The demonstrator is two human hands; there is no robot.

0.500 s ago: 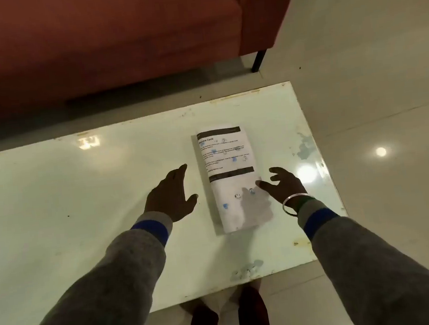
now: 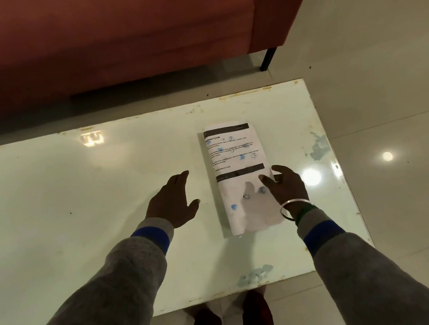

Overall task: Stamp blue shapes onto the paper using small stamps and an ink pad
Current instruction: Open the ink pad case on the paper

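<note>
A folded printed paper [image 2: 236,160] with black bars and several blue stamped marks lies on the pale green table [image 2: 79,188], right of centre. My right hand [image 2: 285,187] rests at the paper's right edge, fingers touching the sheet near its lower black bar. To the paper's left, my left hand [image 2: 172,203] hovers with fingers spread, holding nothing. No stamps or ink pad are in view.
A red-brown sofa [image 2: 118,40] stands beyond the table's far edge, with a black leg [image 2: 267,59]. Blue smudges [image 2: 255,276] mark the table near its front edge and at the right [image 2: 318,147]. Glossy tiled floor lies to the right.
My right hand has shifted left onto the paper's right edge. The left hand has barely moved.
</note>
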